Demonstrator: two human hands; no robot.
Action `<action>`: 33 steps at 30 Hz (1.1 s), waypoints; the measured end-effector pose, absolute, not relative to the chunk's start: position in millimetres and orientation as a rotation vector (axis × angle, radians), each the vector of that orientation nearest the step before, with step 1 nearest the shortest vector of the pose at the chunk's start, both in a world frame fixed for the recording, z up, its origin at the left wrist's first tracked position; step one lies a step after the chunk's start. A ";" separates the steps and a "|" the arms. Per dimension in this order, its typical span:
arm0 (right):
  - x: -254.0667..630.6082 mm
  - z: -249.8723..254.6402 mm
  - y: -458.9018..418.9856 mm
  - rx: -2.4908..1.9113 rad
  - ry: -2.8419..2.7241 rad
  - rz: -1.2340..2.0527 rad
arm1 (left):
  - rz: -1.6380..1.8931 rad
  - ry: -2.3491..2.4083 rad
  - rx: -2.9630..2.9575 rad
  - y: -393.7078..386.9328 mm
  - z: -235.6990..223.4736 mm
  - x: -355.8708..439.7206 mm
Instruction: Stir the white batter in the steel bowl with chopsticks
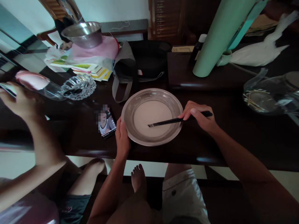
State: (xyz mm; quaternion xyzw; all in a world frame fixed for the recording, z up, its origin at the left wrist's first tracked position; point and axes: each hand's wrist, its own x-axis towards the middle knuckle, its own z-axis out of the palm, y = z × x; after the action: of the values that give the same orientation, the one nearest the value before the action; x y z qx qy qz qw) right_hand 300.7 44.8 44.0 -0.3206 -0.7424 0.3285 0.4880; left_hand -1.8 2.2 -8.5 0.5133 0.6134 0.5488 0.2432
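Observation:
A wide, shallow metal bowl (129,132) stands on the dark table, with a pale, whitish liquid (149,113) in its bottom. My left hand (122,137) grips the bowl's left rim, thumb side hidden against the metal. At the opposite side, my right hand (198,115) is closed round dark chopsticks (167,122). Their tips, coated with something pale, reach into the liquid near the middle of the bowl. Just left of my left hand lies a phone (107,124) with its screen lit.
Another person's hand (21,99) holds something thin at the far left. Behind the bowl are a grey-black bag (125,71), a glass dish (79,87) and a steel basin (85,35) on a pink cloth. A tall green cylinder (219,43) and a clear container (263,99) stand at right.

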 end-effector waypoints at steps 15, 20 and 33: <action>299.4 42.3 44.9 -0.772 -1.906 0.720 | 1.489 1.696 1.372 0.7 -7.2 -0.9; 301.1 42.6 44.9 -0.784 -1.804 0.788 | 1.491 1.680 1.389 0.5 -7.3 -1.6; 298.7 44.5 44.0 -0.743 -1.888 0.764 | 1.479 1.697 1.365 1.1 -7.6 -1.7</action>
State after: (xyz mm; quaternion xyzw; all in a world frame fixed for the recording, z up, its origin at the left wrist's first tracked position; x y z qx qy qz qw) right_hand 298.7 44.0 44.5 -0.3028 -0.7697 0.3116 0.4676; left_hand -1.7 1.1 -7.6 0.5018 0.6238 0.5437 0.2517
